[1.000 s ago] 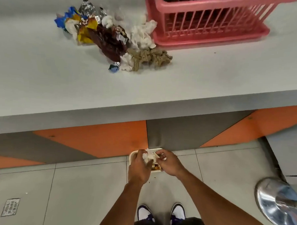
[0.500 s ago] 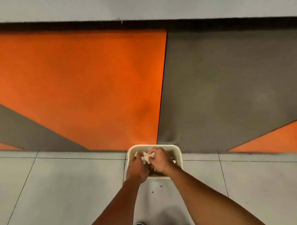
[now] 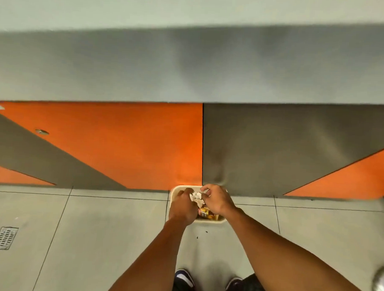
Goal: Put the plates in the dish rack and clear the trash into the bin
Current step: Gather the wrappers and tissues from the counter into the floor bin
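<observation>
Head view: 2 hands over the bin [image 3: 209, 221].
Left hand [image 3: 182, 208] and right hand [image 3: 217, 201] both pinch crumpled white paper [image 3: 195, 197] between them, just above the bin's wrappers [image 3: 205, 213].

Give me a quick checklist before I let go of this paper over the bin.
1. Crumpled paper above the bin: ok.
2. Left hand and right hand both pinch the paper: ok.
3. Room left above the wrappers: cannot tell.
4. Floor clean near the bin: not ok, dark specks lie there.
5. Counter free of trash: cannot tell, only its near edge shows.
</observation>
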A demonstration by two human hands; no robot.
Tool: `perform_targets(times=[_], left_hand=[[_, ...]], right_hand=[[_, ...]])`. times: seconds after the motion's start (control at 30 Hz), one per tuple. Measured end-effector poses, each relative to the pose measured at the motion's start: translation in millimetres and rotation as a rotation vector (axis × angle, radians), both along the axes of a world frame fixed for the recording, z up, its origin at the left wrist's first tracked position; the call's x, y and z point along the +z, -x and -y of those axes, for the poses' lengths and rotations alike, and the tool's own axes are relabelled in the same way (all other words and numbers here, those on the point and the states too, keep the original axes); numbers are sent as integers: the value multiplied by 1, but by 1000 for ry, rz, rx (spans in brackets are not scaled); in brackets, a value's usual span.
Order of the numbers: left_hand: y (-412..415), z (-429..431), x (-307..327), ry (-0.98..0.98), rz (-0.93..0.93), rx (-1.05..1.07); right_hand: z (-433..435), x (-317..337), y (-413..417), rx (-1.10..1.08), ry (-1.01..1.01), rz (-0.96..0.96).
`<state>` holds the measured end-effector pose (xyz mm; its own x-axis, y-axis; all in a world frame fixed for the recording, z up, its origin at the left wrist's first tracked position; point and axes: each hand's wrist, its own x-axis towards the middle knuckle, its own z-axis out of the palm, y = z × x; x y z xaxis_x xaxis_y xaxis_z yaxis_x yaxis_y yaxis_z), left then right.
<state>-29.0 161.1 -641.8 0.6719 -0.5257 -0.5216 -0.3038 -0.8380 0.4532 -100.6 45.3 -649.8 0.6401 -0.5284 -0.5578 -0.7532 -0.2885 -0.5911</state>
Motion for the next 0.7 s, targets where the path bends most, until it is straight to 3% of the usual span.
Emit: perform_targets(times=[0.3,0.7], left_hand=[[32,-6,207,269,95,6],[51,-12,474,680,220,147]], right_hand=[[2,219,42,3,-28,165],[27,498,60,41,9,533]])
